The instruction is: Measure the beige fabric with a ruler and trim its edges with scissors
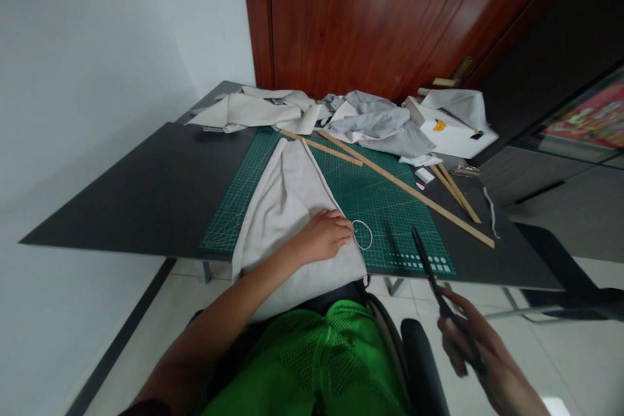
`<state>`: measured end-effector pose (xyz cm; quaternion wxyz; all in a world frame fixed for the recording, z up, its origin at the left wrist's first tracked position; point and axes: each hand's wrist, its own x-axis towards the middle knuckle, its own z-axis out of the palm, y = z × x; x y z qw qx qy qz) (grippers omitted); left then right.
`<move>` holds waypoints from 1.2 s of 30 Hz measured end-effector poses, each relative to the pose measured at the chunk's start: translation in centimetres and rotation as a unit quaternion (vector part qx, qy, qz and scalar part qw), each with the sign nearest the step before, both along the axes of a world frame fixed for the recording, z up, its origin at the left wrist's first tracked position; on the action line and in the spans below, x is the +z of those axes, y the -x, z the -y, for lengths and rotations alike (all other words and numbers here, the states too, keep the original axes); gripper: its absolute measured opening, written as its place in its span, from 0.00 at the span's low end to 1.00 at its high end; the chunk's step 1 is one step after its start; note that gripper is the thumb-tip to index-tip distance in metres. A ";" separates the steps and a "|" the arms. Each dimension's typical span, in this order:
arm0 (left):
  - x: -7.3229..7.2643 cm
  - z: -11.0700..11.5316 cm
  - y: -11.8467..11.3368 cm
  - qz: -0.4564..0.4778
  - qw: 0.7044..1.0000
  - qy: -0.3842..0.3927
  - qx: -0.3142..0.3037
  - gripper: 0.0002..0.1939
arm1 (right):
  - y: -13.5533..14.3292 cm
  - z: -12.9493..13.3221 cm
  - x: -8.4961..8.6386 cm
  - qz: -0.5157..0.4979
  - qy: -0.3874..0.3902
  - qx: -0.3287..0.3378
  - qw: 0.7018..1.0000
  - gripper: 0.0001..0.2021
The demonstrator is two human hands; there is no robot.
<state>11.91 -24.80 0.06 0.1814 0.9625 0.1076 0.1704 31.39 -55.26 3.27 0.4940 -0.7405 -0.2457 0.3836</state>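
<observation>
The pale, off-white cloth [292,201] is lying on the green cutting mat [370,198], its narrow end pointing away from the person and its wide end slipping over the near edge of the dark table [160,188] toward the lap; folded edges are running up both long sides, and soft creases and low puckers are crossing the matte, plain surface between them. The left hand [324,235] is resting palm down on the cloth near its right edge, fingers lying side by side and slightly curved; a loop of white thread [371,234] is lying on the mat just beyond the fingertips. The right hand [470,338] is closing around the handles of the black scissors [431,276], holding them off the table with the tips pointing forward over the mat; blur is hiding whether the blades are parting. The mat is showing a fine white grid and a row of printed white shapes along its near edge, any lettering being too small to read; behind, a white box [441,133] is bearing an orange-yellow patch and a dark one, both illegible; grey fabric scraps [380,123] are heaping beside it.
</observation>
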 end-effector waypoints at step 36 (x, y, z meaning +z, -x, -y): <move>0.2 0.5 -0.2 0.002 1.000 0.023 0.005 0.13 | 6.4 1.7 -2.0 0.055 0.054 0.076 0.994 0.33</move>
